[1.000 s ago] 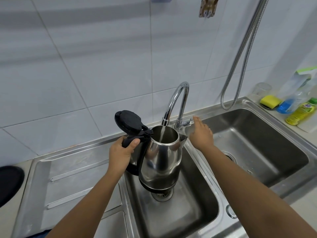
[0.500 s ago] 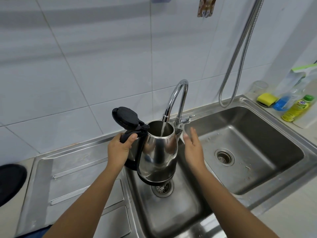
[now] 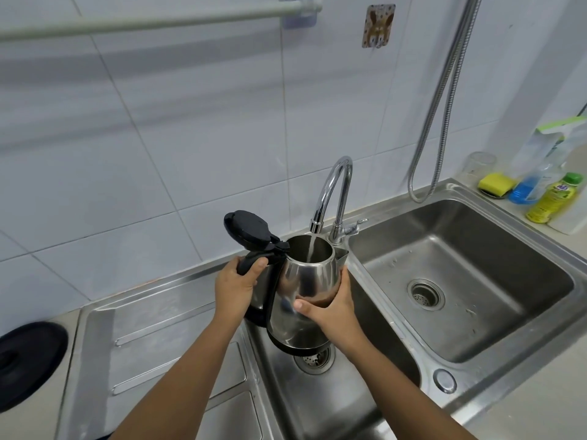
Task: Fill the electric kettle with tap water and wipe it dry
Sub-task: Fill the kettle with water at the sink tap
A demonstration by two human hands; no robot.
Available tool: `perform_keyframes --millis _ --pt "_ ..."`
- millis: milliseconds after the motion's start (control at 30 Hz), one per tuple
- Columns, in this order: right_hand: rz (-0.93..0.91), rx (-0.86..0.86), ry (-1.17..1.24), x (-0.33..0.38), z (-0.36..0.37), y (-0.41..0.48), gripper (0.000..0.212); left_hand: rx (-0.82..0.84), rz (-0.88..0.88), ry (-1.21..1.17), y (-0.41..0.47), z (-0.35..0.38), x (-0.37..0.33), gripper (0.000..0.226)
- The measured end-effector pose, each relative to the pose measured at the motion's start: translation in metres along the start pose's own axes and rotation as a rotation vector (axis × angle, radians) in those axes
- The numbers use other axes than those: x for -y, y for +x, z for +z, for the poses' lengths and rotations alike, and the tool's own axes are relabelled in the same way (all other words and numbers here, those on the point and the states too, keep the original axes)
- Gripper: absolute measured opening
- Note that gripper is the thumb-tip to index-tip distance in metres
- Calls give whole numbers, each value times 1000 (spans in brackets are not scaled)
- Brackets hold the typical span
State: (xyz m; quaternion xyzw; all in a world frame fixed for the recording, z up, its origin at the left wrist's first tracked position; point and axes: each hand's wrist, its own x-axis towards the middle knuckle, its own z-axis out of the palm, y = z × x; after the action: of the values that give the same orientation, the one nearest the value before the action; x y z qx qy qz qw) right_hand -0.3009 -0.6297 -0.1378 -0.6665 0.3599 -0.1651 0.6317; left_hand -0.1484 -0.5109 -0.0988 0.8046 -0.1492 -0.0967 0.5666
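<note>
A steel electric kettle [image 3: 305, 277] hangs over the left sink bowl [image 3: 346, 404], its black lid [image 3: 246, 227] flipped open to the left. Water runs in a thin stream from the curved chrome tap [image 3: 333, 192] into the kettle's mouth. My left hand [image 3: 235, 290] grips the black handle. My right hand [image 3: 330, 309] wraps around the kettle's lower right side, thumb across the front. The kettle's base is held above the drain [image 3: 313, 360].
The right sink bowl [image 3: 476, 281] lies beside the tap lever [image 3: 354, 228]. A yellow sponge [image 3: 495, 184], a glass and bottles [image 3: 552, 198] stand at the back right. The black kettle stand [image 3: 28, 363] sits at the left edge, by the draining board [image 3: 158, 338]. A shower hose [image 3: 441, 100] hangs down.
My right hand left the tap lever, came back toward me and took hold of the kettle's side. Water keeps running into the kettle. The left hand kept its grip.
</note>
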Motion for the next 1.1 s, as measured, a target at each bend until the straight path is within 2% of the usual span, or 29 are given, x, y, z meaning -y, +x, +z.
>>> perform_keyframes --millis 367,600,700,1100 --pt "-29 -35 -12 10 8 3 147 31 26 -4 11 -8 -1 27" --pt "-56 -51 -43 21 3 0 146 35 28 -32 11 -8 -9 51" --pt "-52 -34 -39 22 3 1 146 26 20 -26 12 -7 -7 39" --pt "-38 -22 -29 9 9 13 146 36 13 -7 20 -2 8 30"
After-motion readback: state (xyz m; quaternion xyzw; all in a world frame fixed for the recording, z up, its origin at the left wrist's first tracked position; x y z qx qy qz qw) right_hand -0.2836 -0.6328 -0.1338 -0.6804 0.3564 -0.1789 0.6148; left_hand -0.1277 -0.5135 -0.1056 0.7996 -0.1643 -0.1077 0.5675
